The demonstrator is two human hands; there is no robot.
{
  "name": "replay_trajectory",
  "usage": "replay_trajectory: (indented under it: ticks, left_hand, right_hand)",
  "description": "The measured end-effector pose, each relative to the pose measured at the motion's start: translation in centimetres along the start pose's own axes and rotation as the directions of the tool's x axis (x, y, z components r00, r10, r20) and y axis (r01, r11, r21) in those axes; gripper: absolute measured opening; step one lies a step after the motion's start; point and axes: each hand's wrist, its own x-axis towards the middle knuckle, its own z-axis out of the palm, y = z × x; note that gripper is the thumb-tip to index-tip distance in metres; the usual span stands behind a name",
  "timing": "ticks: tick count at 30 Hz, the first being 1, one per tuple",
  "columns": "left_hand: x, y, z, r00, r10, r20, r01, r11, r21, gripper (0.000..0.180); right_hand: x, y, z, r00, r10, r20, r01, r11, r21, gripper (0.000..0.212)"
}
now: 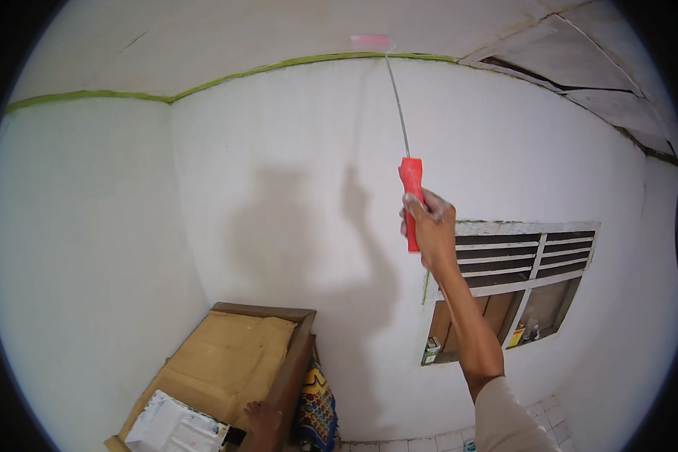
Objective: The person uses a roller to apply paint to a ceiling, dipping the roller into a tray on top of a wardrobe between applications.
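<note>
My right hand [437,226] grips the red-handled, pink-sleeved paint roller [411,173] up by the pale ceiling [241,38]; a wobble could smear the green edging [248,73]. Left hand [264,418], grip unclear, might jog the white rectangular tray [177,426].

We see white walls [279,128] meeting in a corner under a pale ceiling [241,38], edged by a green strip [264,68]. To our right, ceiling panels [591,56] gape above a slatted window [532,282]. Soft shadows fall across the far wall. Below us stand a brown wooden surface [303,320], covered in cardboard [226,354], and pale tiles [438,442].
</note>
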Motion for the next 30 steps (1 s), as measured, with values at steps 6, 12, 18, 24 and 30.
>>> replay_trajectory:
  ticks: [6,12,18,24,30]
  left_hand:
    - [0.0,-0.7,1.0,0.999,0.019,-0.040,-0.017,0.998,0.066,0.064]
    - [-0.3,-1.0,0.8,0.999,0.017,-0.039,-0.014,0.998,0.065,0.064]
    - [0.3,-0.2,1.1,0.998,0.044,-0.048,-0.042,0.998,0.041,0.064]
    - [0.1,-0.6,1.2,0.999,-0.016,-0.046,0.017,1.000,0.014,0.065]
    - [0.1,-1.0,1.1,1.000,-0.013,0.029,0.014,1.000,-0.023,0.068]
  right_hand:
    - [-10.0,-2.6,-1.7,0.998,-0.045,-0.049,0.040,0.994,-0.105,0.023]
    - [-6.8,-2.5,-0.4,0.999,-0.023,-0.040,0.020,0.997,-0.073,0.023]
    - [0.8,-0.1,0.3,0.998,0.017,-0.061,-0.016,1.000,0.020,0.022]
    - [-7.6,-4.1,-1.0,0.999,-0.021,-0.027,0.020,0.998,-0.053,0.026]
    - [-17.6,-5.9,-3.4,0.988,-0.124,-0.092,0.116,0.989,-0.090,0.033]
